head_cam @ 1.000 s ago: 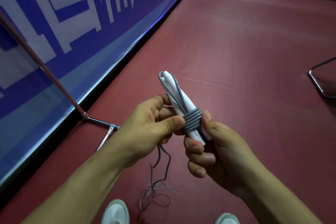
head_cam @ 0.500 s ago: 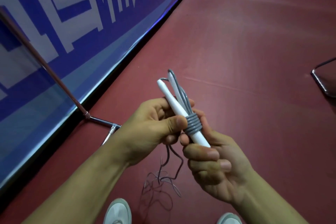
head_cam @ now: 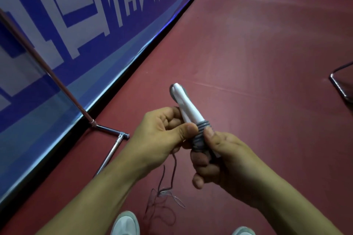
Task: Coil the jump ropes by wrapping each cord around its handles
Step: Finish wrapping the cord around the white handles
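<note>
While pinching with the curled left hand (head_cam: 162,135) the loose cord (head_cam: 172,170) hanging down, pull taut and lay each turn close beside the coil (head_cam: 200,135) on the white handles (head_cam: 189,108), gripped in the air at the lower end by the right hand (head_cam: 225,162), thumb pressing the coil.

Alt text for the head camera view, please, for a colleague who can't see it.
The right hand grips the white handles by their lower end while the left hand pinches the grey cord wound around them. Loose cord trails down to the red floor beside a blue banner.
</note>
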A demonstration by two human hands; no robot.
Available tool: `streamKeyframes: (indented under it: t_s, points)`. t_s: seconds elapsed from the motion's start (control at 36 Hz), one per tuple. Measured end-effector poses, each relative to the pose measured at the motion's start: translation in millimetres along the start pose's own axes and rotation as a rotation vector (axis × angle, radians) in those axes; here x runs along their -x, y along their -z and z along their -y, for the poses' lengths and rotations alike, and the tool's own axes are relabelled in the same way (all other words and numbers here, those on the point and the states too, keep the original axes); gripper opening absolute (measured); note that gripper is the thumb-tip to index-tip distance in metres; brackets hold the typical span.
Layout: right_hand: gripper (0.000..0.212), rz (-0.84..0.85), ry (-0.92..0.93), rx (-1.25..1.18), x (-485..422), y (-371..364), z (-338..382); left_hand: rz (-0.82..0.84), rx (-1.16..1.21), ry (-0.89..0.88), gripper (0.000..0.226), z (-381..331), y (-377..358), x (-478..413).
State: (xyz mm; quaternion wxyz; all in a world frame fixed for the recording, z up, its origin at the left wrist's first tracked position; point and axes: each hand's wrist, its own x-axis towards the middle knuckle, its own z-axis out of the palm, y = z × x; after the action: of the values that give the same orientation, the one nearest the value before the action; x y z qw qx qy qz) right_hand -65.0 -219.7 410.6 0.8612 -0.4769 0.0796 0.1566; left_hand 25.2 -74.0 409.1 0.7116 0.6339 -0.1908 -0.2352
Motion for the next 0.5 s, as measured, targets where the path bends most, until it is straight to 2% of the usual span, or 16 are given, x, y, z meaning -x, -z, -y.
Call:
streamKeyframes:
  t_s: [0.08, 0.17, 0.22, 0.33, 0.44, 0.5]
  points:
    - [0.051, 0.081, -0.046, -0.164, 0.3, 5.4, -0.7, 0.055, -0.006, -0.014, 0.023, -0.2, 4.3, -2.7]
    - [0.053, 0.169, -0.076, -0.29, 1.2, 9.9, -2.1, 0.127, 0.047, -0.01, 0.02, 2.4, 7.6, -3.7]
    - [0.051, 0.226, -0.074, -0.326, 2.4, 10.6, -0.6, 0.172, 0.142, 0.006, 0.027, 1.4, 7.7, -3.9]
    - [0.054, 0.334, -0.097, -0.356, 3.8, 9.7, 1.6, 0.334, 0.325, 0.052, 0.065, 3.3, 7.3, -3.1]
    - [0.06, 0.46, -0.152, -0.474, 2.9, 9.4, -1.7, 0.475, 0.426, 0.084, 0.063, -2.5, 5.6, 0.0]
    - [0.065, 0.484, -0.175, -0.501, 2.4, 8.6, -2.2, 0.446, 0.401, 0.094, 0.062, -0.2, 6.7, -1.7]
